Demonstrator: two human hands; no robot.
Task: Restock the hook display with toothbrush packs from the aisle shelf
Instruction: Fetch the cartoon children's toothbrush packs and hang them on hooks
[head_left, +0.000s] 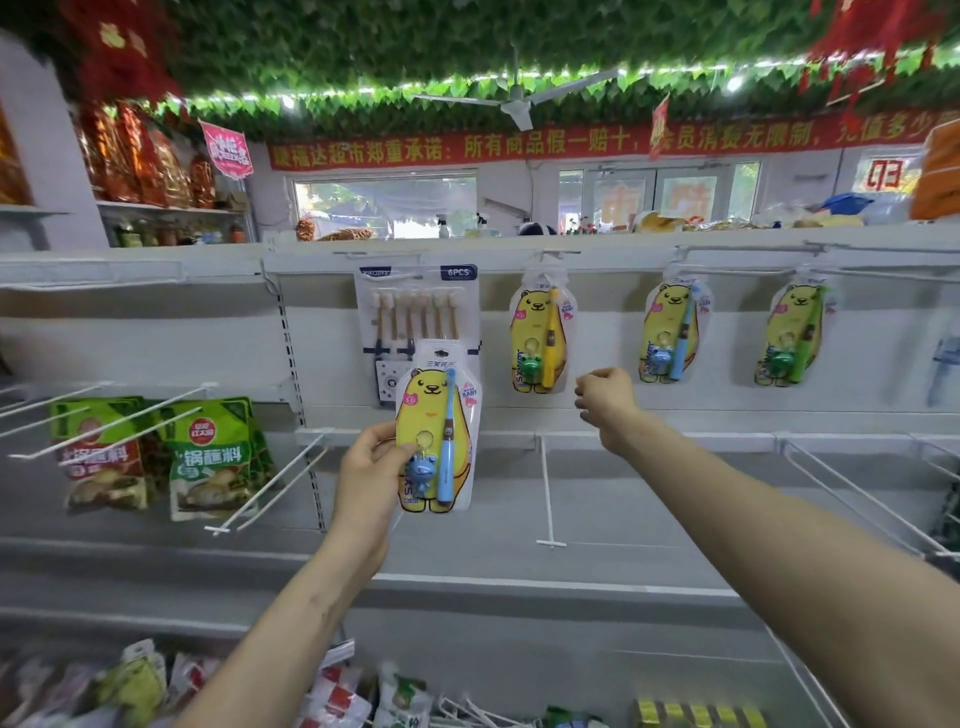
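Nearest you, low and left of the card (410, 306) marked 6PCS, loose bags (135, 680) lie heaped on the bottom shelf.

Your left hand (371, 467) is raised just below the card. It grips the pack (436, 441) by its lower left edge, with the thumb pressed across the front and the fingers curled behind. The pack stands upright: a yellow bear with a blue brush and a blue toy. Its top covers the card's lower part; whether the two touch cannot be told.

Your right hand (605, 400) is right of the card, level with its foot. The fingers are curled in toward the palm and hold nothing, and the hand is clear of every pack.

Below and right of the card, a white hook (545, 488) juts toward you between your forearms. Lower and left of the card, green pouches (208, 457) hang on slanted hooks.

The card itself hangs against the back panel. In a row to its right hang the yellow-brush pack (540, 338) just beside it, then the blue-brush pack (672, 332), then the green-brush pack (792, 335) farthest off.

Above and beyond the card run a red banner (519, 145) and a ceiling fan (514, 104).
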